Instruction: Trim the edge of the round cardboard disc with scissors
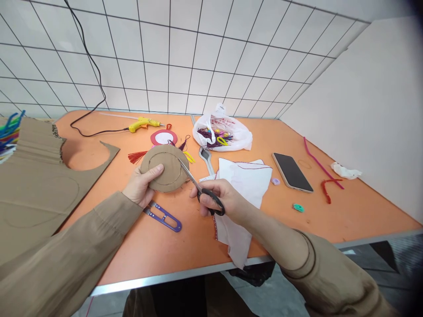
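- Pinching the disc (169, 171) at its left edge with the left hand (140, 182), thumb on top, above the orange table (194, 251).
- Gripping the scissors (191, 177) by the black handles with the right hand (220, 196), fingers curled around.
- Holding 2 blades almost together, tip over the disc's right half; cannot tell touching from hovering.
- Showing snips (162, 218) just below the left hand, and cloth (246, 180) partly under the right hand.
- Showing farther back a glue gun (140, 124), a red ring (154, 138) and a bag (239, 136); to the right, a phone (292, 171); to the left, cut cardboard (33, 189).
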Demonstrator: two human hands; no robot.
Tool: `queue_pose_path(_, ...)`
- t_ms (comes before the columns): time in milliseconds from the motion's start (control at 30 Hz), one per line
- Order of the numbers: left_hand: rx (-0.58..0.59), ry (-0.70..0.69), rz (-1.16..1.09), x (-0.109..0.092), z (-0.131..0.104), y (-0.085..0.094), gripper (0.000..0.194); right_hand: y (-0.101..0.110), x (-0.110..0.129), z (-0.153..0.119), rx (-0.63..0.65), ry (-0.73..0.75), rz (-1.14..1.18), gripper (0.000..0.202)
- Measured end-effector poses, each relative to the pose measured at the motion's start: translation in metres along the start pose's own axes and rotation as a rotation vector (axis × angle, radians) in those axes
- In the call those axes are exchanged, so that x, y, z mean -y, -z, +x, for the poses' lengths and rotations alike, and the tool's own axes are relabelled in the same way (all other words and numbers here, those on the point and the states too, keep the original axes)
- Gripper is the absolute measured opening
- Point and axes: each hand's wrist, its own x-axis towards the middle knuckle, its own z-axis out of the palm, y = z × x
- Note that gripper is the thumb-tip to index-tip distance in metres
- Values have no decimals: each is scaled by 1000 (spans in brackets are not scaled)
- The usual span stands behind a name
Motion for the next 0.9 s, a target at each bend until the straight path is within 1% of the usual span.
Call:
queue_pose_path(233,-21,10,23,-1,-1,-1,47,-1,1,-1,-12,22,-38,39)
queue_pose_path(500,6,-14,86,0,0,3,44,0,2,0,1,10,-30,36)
queue_pose_path(633,38,-29,91,1,0,6,43,0,1,-1,3,7,-4,36)
queue_pose_path(900,57,-26,91,3,-1,8,31,0,2,-1,-14,2,7,30)
